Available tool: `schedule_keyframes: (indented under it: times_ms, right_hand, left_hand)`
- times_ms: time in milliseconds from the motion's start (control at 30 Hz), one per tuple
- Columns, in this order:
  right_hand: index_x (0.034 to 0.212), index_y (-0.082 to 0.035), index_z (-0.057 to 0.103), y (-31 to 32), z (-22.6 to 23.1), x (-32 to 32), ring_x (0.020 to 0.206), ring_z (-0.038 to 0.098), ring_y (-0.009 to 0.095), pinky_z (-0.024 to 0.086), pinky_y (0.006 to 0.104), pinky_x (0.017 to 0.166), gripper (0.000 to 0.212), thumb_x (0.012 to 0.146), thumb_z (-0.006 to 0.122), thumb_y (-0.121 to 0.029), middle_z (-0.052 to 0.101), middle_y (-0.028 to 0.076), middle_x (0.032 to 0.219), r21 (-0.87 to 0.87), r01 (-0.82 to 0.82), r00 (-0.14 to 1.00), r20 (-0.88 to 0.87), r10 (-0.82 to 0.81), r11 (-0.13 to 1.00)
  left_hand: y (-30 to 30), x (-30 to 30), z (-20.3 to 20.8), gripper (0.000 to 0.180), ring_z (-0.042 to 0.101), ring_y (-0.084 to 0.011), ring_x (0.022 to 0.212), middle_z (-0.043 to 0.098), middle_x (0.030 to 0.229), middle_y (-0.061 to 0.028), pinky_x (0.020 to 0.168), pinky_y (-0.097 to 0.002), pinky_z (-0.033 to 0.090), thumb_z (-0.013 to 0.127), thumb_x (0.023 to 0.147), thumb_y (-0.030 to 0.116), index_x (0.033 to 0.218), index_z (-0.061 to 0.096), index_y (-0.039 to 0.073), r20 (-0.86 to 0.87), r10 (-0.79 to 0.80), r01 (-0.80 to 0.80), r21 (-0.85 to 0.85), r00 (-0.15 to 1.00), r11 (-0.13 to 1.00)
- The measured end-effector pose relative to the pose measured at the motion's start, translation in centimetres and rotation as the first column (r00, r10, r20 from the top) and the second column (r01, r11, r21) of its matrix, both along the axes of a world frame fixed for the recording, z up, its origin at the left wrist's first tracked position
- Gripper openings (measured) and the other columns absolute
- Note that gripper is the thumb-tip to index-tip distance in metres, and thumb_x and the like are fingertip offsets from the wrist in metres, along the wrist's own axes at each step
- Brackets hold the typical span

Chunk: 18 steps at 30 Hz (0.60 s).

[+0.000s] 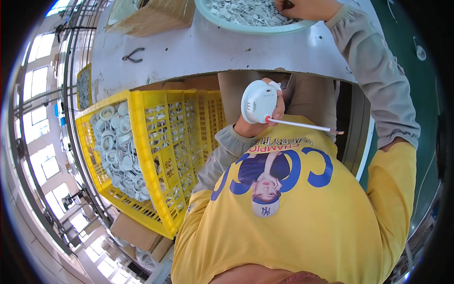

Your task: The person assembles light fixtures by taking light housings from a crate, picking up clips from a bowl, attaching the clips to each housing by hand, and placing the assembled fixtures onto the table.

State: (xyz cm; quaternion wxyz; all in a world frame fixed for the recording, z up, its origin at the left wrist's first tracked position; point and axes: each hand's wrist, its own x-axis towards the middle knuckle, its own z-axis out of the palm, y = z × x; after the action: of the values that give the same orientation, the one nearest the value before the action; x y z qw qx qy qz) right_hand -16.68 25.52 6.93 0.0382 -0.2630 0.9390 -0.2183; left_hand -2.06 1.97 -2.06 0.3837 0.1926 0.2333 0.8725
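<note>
My left hand is wrapped round a white, round lamp-like housing with a flared rim, held in front of my lap. From a red-collared hole in its side a white cable sticks out to the right, its end bare of sheath. At the top edge my right hand dips into a pale green basin full of small white and grey pieces. Its fingers are curled together at the pile and partly cut off by the picture's edge; what they pinch is hidden.
A yellow plastic crate at my left holds many white round housings. Pliers lie on the white table, near an open cardboard box. Another yellow crate stands farther left. Cardboard lies below the crate.
</note>
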Motion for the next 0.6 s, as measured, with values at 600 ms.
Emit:
schedule_keyframes:
  times_ms: [600]
  right_hand:
    - [0.084, 0.002, 0.060, -1.4, 1.2, 5.5, 0.062, 0.058, 0.015, 0.046, 0.0261, 0.058, 0.012, 0.079, 0.060, -0.010, 0.060, 0.009, 0.070, -0.763, 0.298, 0.943, 0.328, -0.053, 0.574]
  left_hand:
    - [0.6, 0.9, 0.0, 0.024, 0.046, -0.0104, 0.051, 0.049, 0.065, -0.0053, 0.048, -0.0205, 0.037, 0.048, 0.088, 0.018, 0.106, 0.046, 0.001, 0.020, 0.211, -0.189, -0.363, 0.977, 0.912]
